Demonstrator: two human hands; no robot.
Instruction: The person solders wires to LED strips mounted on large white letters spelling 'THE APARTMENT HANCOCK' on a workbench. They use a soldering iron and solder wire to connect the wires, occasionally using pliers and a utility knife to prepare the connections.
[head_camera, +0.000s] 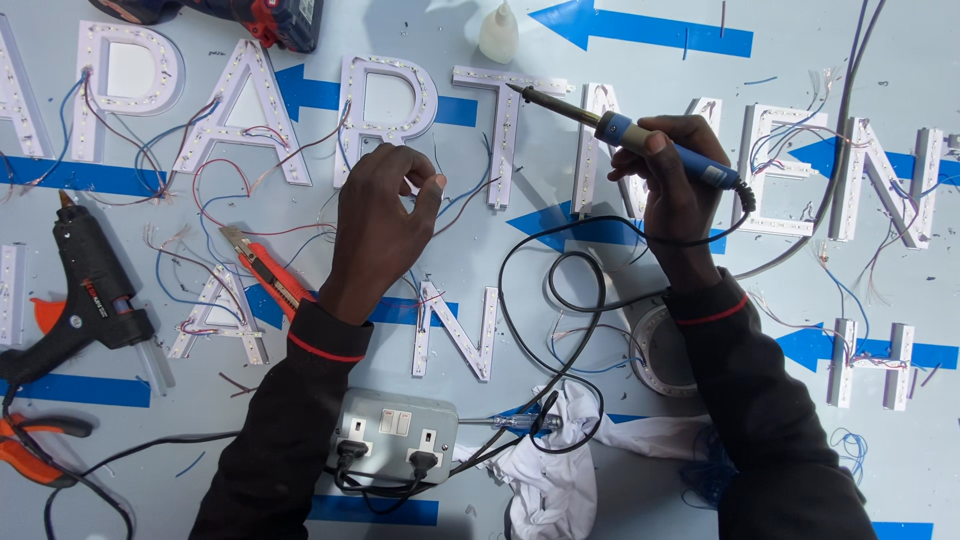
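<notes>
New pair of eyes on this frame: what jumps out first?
The blue-handled soldering iron in the right hand, tip aimed at the white LED-lined channel letters across the top. The left hand pinches a thin wire at centre. A black hot-glue gun lies far left.

white letters, blue arrows, red and blue wire

the letters are white with rows of pale dots along their faces, on a pale grey-blue table marked with bright blue arrows. the wires run red, blue and white. the right hand has an iron with a blue grip, dark metal tip and black cord. the glue gun is black with an orange trigger; the knife is orange-red. the socket box is grey with white switches and black plugs. both sleeves are black with a thin red stripe at the cuff. the cloth is white.
</notes>
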